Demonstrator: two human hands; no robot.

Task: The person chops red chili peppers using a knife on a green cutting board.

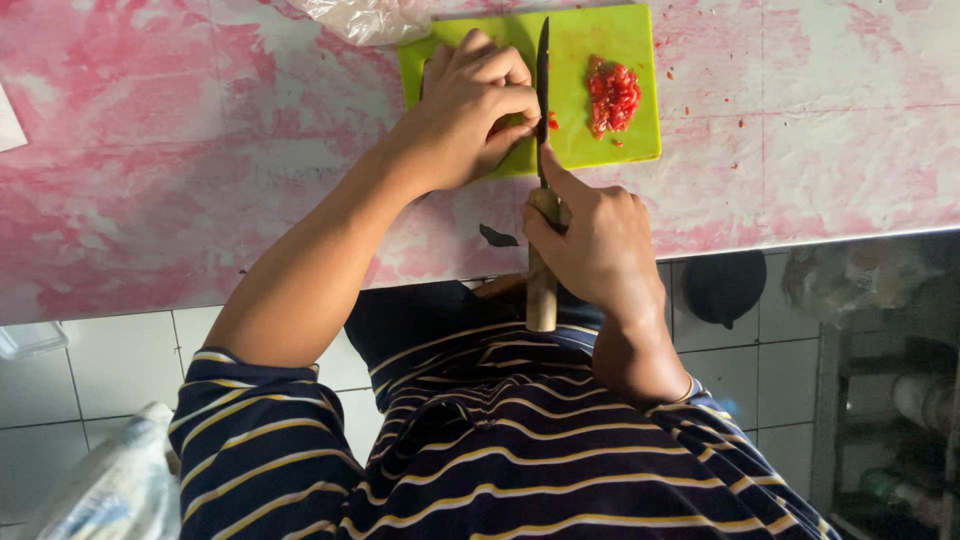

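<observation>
Head view: top middle of frame, green board (600, 140) on pink table (200, 150).
Right hand (595, 240): grip tight around knife (542, 120).
Left hand (470, 110): curled, holding something red, hard to see.
Danger: fingers touch the blade; a slip could cut them.

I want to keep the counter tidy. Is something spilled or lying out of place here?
Yes. Small red bits lie scattered on the pink counter, off the green cutting board, beside the chopped red pile. A dark leaf-like scrap also lies on the counter near the right hand, which holds the knife.
</observation>
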